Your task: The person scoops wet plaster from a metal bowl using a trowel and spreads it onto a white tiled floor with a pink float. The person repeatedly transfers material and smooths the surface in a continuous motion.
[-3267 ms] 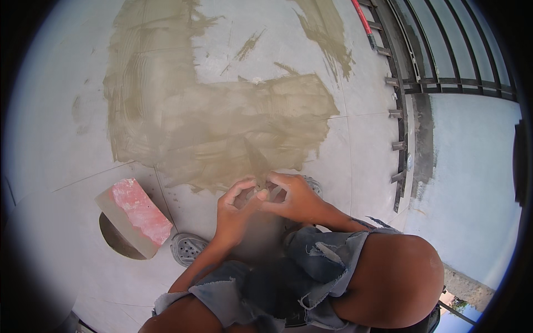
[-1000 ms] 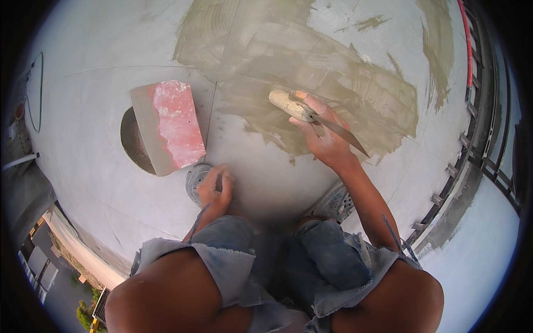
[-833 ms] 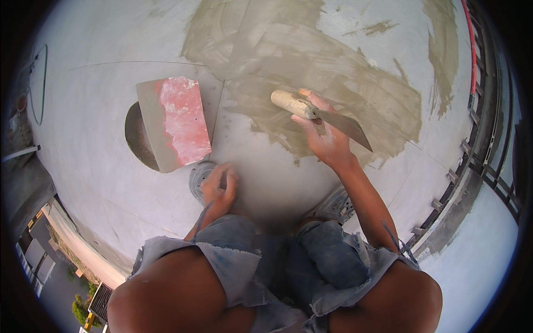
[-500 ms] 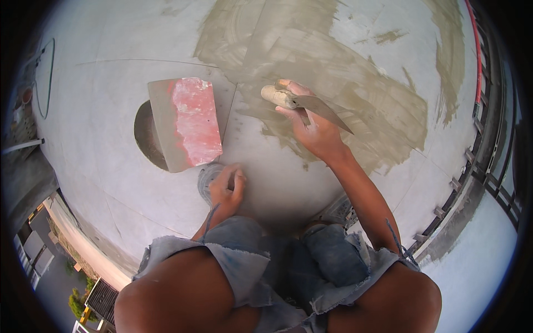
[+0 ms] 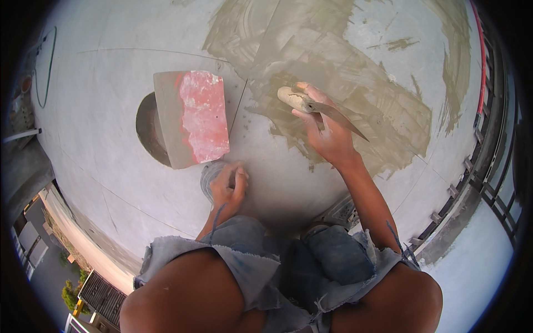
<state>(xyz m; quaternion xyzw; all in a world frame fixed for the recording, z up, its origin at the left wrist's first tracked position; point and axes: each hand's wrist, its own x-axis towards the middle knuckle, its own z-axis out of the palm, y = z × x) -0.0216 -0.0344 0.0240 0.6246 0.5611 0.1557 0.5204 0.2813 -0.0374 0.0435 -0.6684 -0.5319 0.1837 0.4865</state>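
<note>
My right hand (image 5: 331,136) is closed around the pale, worn handle of a trowel (image 5: 345,121). Its thin metal blade points back toward me and to the right, over a damp grey-brown smear (image 5: 383,111) on the pale floor. Low in front of my left knee, my left hand (image 5: 229,184) is loosely curled, with nothing visible in its fingers. Beyond it, a pink rectangular board (image 5: 202,114), coated with grey paste along its left side, lies over a round dark container (image 5: 150,130) and hides part of it.
A dark grey shoe (image 5: 209,180) shows behind my left hand. Along the right side run a red pipe (image 5: 481,66) and dark metal railing (image 5: 491,188). A thin hose (image 5: 52,72) loops at the far left. Lower left, a ledge drops to a roof and greenery.
My right hand and the trowel have moved slightly to the right over the damp smear. My left hand keeps its curl beside the shoe. The whole view has shifted a little.
</note>
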